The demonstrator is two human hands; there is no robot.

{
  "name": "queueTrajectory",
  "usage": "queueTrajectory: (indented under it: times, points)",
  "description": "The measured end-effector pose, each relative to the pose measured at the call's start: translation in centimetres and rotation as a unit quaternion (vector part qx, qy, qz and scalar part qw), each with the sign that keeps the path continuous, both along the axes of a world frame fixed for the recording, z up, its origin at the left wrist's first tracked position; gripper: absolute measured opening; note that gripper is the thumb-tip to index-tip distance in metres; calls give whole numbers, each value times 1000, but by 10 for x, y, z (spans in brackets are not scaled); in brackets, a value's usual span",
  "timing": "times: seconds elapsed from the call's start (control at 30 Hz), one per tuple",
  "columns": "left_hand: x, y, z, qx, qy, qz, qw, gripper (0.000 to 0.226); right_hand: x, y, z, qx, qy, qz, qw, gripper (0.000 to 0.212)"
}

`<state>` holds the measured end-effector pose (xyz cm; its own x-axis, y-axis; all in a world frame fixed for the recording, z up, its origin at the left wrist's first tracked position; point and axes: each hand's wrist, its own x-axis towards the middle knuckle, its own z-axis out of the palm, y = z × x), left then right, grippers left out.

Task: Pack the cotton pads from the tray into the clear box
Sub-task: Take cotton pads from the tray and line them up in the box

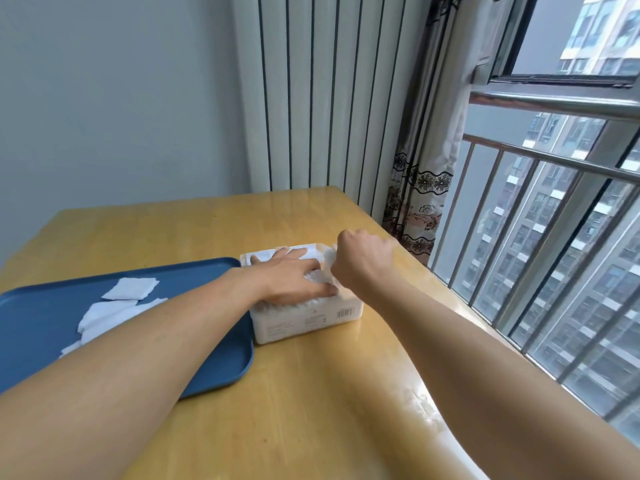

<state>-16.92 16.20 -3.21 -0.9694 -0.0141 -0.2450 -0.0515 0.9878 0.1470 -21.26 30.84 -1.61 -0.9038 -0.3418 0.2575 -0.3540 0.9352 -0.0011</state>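
Left hand [291, 277] lay flat on white cotton pads [313, 299] | clear rectangular plastic box [311, 320] beside blue plastic tray [214, 358] | right hand [363, 263] curled, grip hidden

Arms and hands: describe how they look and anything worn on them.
Both forearms are bare as far as the frame shows: no sleeves, watch or bracelet. The left hand and right hand are ungloved, with no rings visible. The right hand's fingers are hidden behind it.

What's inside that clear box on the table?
White cotton pads fill the clear box. The left hand lies flat on them, the right hand above the far end, so how the middle lies is covered.
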Motion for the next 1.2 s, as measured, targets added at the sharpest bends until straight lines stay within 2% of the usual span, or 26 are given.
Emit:
queueTrajectory:
  times: [0.1, 0.17, 0.3, 0.43, 0.5, 0.57, 0.67, 0.83, 1.03, 1.2]
  points:
    - [0, 1, -1, 15, 13, -1, 1000, 74, 3, -8, -3, 50, 32, 20, 998, 22]
    - [-1, 0, -2, 36, 23, -2, 999, 70, 2, -13, 0, 60, 22, 20, 998, 29]
    - [-1, -1, -4, 66, 37, -4, 997, 66, -2, -25, 1, 34, -100, 4, 994, 22]
    - [1, 2, -1, 80, 60, -6, 995, 60, -4, -32, 1, 20, -179, -15, 984, 15]
    - [3, -1, -3, 96, 71, 2, 993, 69, -5, -34, 5, 56, -257, -7, 965, 13]
    - [3, -2, -6, 104, 73, 0, 992, 87, -7, -31, 13, 95, -326, 2, 940, 3]
    - [3, -6, -10, 106, 75, -8, 991, 105, -13, -32, 25, 23, -384, 0, 923, 5]
    - [-2, -8, -16, 110, 72, -9, 991, 123, -22, -33, 27, -128, -429, -62, 892, 20]
    - [8, -5, -2, 108, 53, 7, 993, 126, -32, -34, 30, -123, -423, -89, 893, 22]
    - [20, -15, 9, 189, 100, 5, 977, 119, -14, -37, 31, -74, -414, -65, 905, 27]
